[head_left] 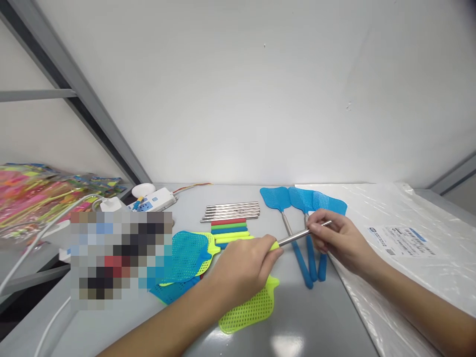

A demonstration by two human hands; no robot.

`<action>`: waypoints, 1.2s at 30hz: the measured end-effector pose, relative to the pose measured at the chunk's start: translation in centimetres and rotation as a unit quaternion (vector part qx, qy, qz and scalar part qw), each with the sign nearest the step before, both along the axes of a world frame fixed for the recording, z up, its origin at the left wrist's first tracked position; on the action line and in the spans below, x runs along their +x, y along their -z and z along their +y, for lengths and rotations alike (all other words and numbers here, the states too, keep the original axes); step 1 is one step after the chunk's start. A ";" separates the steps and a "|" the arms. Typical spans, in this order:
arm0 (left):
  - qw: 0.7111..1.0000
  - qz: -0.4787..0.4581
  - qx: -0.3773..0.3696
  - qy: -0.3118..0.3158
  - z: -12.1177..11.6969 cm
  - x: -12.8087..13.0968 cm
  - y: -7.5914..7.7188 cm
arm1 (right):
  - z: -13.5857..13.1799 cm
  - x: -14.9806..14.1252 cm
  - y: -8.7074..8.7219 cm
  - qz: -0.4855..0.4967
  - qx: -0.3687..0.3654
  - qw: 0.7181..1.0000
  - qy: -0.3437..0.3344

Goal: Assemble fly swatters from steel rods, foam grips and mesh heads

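My left hand [247,265] is closed around a yellow handle grip [275,246], most of it hidden by my fingers. A shiny metal rod [293,238] extends rightward from this grip. My right hand [340,240] pinches the rod near its far end, thumb and fingers closed. Just below my left hand lies a yellow-green fly swatter head [249,312]. Blue and yellow swatter heads [189,255] are piled left of that hand. Behind and partly under my right hand, three blue fly swatters [286,223] with metal shafts rest on the table.
Several metal rods [232,210] lie side by side at the back, with coloured grips [228,225] in front. A power strip [158,199] and white cable stand left, near packaged colourful goods [37,203]. White plastic wrapping [420,277] with a label covers the right side. A blurred patch hides the left part.
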State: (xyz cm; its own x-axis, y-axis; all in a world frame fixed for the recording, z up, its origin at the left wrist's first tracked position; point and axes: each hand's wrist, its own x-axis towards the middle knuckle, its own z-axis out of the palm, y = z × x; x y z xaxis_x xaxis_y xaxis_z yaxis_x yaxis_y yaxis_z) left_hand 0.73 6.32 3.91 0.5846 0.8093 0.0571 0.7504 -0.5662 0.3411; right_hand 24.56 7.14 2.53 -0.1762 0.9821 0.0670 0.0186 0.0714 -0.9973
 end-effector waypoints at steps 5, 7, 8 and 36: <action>0.993 0.090 0.069 0.042 0.8 -0.6 -0.1 | 0.6 1.3 -0.7 -0.354 0.247 0.900 -0.064; 0.988 0.118 0.087 0.054 1.1 -0.8 -0.2 | 0.6 1.3 -0.3 -0.434 0.343 0.829 -0.079; 0.986 0.126 0.092 0.057 1.1 -0.9 -0.2 | 0.5 1.2 -0.1 -0.458 0.379 0.800 -0.079; 0.992 -0.094 0.027 -0.082 1.6 -2.3 -2.9 | -1.3 -2.6 1.2 -0.313 0.512 0.776 0.195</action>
State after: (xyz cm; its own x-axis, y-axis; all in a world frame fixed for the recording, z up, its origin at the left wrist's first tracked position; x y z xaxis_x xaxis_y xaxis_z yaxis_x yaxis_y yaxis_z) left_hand -1.54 7.97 6.82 0.4206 0.8853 0.1983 0.7592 -0.4631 0.4573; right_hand 21.98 5.85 1.32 -0.1925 0.4569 0.8684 0.6955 0.6878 -0.2077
